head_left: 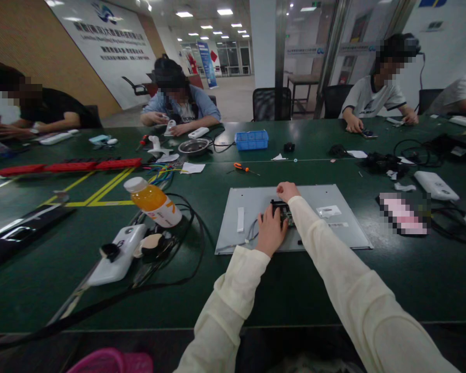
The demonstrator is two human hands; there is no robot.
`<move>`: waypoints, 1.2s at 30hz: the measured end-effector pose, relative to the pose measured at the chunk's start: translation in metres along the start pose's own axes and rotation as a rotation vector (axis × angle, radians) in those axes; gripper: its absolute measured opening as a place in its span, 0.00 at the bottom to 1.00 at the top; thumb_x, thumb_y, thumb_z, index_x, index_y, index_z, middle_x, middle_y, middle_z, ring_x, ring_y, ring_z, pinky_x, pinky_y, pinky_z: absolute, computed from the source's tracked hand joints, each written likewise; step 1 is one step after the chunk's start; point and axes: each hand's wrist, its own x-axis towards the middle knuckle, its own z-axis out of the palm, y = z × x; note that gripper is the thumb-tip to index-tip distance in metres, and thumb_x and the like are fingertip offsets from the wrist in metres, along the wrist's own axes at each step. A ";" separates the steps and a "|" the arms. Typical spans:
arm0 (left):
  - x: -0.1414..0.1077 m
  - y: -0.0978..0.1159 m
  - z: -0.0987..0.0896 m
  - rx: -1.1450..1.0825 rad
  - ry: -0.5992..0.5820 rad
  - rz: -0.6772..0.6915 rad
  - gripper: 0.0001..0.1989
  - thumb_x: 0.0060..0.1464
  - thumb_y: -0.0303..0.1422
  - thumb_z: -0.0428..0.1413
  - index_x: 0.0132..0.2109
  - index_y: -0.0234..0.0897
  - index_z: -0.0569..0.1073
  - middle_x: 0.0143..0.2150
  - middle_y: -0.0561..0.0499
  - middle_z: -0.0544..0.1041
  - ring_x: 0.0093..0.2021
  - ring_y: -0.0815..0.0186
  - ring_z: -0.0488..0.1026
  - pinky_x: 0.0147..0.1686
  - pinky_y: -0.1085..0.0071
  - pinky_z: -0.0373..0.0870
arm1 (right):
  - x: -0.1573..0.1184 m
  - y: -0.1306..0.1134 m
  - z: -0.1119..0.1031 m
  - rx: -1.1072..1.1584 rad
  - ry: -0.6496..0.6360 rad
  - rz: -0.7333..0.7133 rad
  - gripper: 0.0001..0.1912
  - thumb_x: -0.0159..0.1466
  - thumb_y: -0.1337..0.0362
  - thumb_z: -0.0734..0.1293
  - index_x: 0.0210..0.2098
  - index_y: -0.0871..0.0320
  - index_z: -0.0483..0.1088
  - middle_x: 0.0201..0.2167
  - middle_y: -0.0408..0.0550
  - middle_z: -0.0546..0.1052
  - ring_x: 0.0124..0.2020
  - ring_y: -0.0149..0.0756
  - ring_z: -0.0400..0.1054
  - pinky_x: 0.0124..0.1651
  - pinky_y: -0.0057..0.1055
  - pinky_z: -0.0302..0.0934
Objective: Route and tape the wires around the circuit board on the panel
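Observation:
A flat grey metal panel (233, 207), like the back of a display, lies on the green table in front of me. A small dark circuit board (285, 213) sits at its middle, partly covered by my hands. My left hand (271, 231) rests over the board's near left side with its fingers apart. At the board's far edge, my right hand (288, 191) is closed with the fingertips curled together; whatever they hold, if anything, is hidden. A grey cable (252, 229) runs from the board across the panel's left part.
An orange-handled screwdriver (241, 167) lies behind the panel, and a blue basket (251, 140) stands farther back. To the left are a juice bottle (155, 202), a white device (118, 254) and black cables. A blurred pink phone-like object (403, 212) lies right. Several people sit around the table.

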 end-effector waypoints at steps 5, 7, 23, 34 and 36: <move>-0.001 0.001 0.002 0.032 0.014 -0.001 0.22 0.62 0.41 0.41 0.59 0.36 0.59 0.64 0.39 0.57 0.64 0.55 0.53 0.59 0.51 0.52 | -0.016 0.031 -0.034 0.055 0.115 0.063 0.08 0.54 0.70 0.65 0.32 0.58 0.75 0.31 0.46 0.78 0.35 0.33 0.72 0.41 0.25 0.62; -0.001 0.001 0.002 0.035 0.014 -0.003 0.22 0.62 0.41 0.41 0.59 0.36 0.58 0.64 0.39 0.57 0.64 0.55 0.54 0.59 0.51 0.52 | -0.025 0.053 -0.047 0.080 0.170 0.109 0.08 0.53 0.69 0.66 0.31 0.58 0.76 0.29 0.45 0.78 0.34 0.34 0.72 0.41 0.26 0.63; 0.000 0.000 0.002 0.016 0.002 0.006 0.23 0.62 0.42 0.39 0.60 0.35 0.58 0.64 0.39 0.56 0.64 0.55 0.53 0.60 0.51 0.52 | -0.069 0.127 -0.029 0.158 0.234 0.131 0.11 0.54 0.69 0.63 0.37 0.58 0.73 0.34 0.46 0.79 0.30 0.32 0.72 0.40 0.29 0.64; 0.001 0.000 0.000 0.013 0.007 0.006 0.23 0.62 0.41 0.40 0.59 0.36 0.59 0.64 0.39 0.57 0.64 0.55 0.53 0.60 0.52 0.52 | -0.119 0.142 -0.036 -0.003 0.274 0.077 0.16 0.55 0.61 0.65 0.41 0.60 0.74 0.39 0.53 0.77 0.41 0.41 0.70 0.47 0.36 0.62; 0.001 0.000 0.000 0.008 0.006 0.009 0.23 0.62 0.41 0.40 0.59 0.36 0.59 0.64 0.39 0.57 0.65 0.55 0.52 0.60 0.52 0.52 | -0.122 0.142 -0.035 0.002 0.242 0.066 0.18 0.53 0.61 0.67 0.43 0.60 0.73 0.39 0.53 0.76 0.40 0.40 0.70 0.46 0.35 0.62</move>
